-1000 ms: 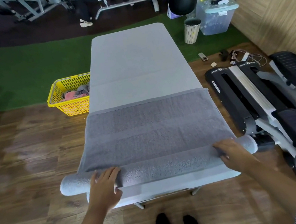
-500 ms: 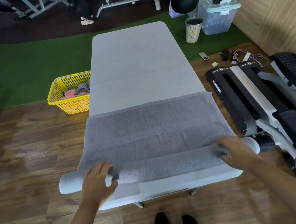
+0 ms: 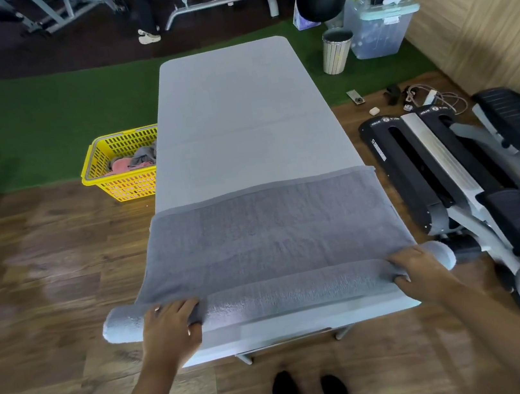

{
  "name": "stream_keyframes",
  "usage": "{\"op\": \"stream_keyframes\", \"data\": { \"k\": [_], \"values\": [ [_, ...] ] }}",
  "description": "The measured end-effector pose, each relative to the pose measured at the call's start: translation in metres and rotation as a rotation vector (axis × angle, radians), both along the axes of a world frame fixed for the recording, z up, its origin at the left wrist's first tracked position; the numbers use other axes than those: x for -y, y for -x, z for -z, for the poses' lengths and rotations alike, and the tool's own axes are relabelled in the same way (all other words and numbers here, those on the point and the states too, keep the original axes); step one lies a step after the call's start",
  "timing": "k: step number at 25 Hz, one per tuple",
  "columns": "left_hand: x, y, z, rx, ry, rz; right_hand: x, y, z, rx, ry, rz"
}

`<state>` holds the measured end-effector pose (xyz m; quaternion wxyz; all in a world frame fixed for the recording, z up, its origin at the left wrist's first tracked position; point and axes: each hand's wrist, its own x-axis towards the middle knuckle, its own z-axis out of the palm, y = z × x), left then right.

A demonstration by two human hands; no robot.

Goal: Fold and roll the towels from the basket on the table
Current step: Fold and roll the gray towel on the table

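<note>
Both hands, left hand [image 3: 170, 325] and right hand [image 3: 421, 269], curl over the rolled end of the grey terry towel [image 3: 271, 239] on the pale grey padded desk [image 3: 239, 115].

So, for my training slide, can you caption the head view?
Both hands, left hand and right hand, roll a grey towel along the table.

Both arms reach forward and down — the left hand [image 3: 170, 328] and right hand [image 3: 421, 270] lie palm-down, fingers [image 3: 186, 309] curled over a towel roll [image 3: 299, 290].
</note>
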<state>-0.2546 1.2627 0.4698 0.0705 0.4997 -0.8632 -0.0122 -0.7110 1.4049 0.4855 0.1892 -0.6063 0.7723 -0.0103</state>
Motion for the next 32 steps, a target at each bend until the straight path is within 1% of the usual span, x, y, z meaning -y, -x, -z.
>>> {"op": "stream_keyframes", "data": {
  "k": [1, 3, 6, 8, 10, 12, 15, 18, 19, 20, 21, 23, 24, 25, 27, 28, 30, 32],
  "values": [
    [0.003, -0.002, -0.002, -0.002, 0.011, 0.005, 0.002, 0.0, -0.003, -0.004, -0.023, -0.02],
    [0.007, -0.002, -0.006, -0.001, 0.026, -0.003, 0.001, 0.0, -0.001, -0.018, 0.043, -0.022],
    [0.002, 0.004, 0.0, 0.009, 0.04, -0.028, -0.008, -0.001, 0.007, -0.046, 0.182, 0.155],
    [-0.006, 0.012, 0.01, 0.018, 0.018, -0.024, -0.013, -0.005, 0.013, -0.04, 0.16, 0.19],
    [-0.01, 0.025, 0.02, 0.009, -0.006, 0.046, -0.016, -0.007, 0.018, -0.017, 0.137, 0.184],
    [-0.014, 0.052, 0.024, -0.005, -0.024, 0.125, -0.017, -0.006, 0.019, 0.0, 0.154, 0.167],
    [-0.031, 0.112, 0.025, -0.016, -0.057, 0.21, -0.027, 0.005, 0.014, 0.005, 0.226, 0.106],
    [-0.051, 0.182, 0.026, -0.048, -0.052, 0.268, -0.036, 0.032, 0.009, 0.02, 0.342, 0.151],
    [-0.057, 0.206, 0.026, -0.053, -0.041, 0.284, -0.036, 0.046, 0.007, 0.085, 0.339, 0.213],
    [-0.065, 0.232, 0.027, -0.062, -0.025, 0.3, -0.036, 0.064, 0.004, 0.191, 0.296, 0.291],
    [-0.073, 0.255, 0.027, -0.072, -0.021, 0.314, -0.035, 0.079, 0.002, 0.313, 0.202, 0.359],
    [-0.087, 0.298, 0.026, -0.097, -0.026, 0.331, -0.031, 0.102, -0.002, 0.503, 0.005, 0.412],
    [-0.093, 0.317, 0.026, -0.113, -0.023, 0.34, -0.028, 0.108, -0.001, 0.614, -0.059, 0.445],
    [-0.098, 0.335, 0.027, -0.124, -0.02, 0.348, -0.023, 0.113, 0.002, 0.748, -0.109, 0.521],
    [-0.107, 0.365, 0.027, -0.133, -0.017, 0.357, -0.013, 0.121, 0.008, 1.031, -0.206, 0.744],
    [-0.111, 0.377, 0.026, -0.136, -0.023, 0.356, -0.01, 0.124, 0.011, 1.131, -0.259, 0.823],
    [-0.117, 0.391, 0.025, -0.132, -0.03, 0.342, -0.005, 0.131, 0.017, 1.214, -0.356, 0.878],
    [-0.122, 0.396, 0.026, -0.117, -0.03, 0.324, -0.002, 0.133, 0.022, 1.24, -0.445, 0.891]
  ]
}}
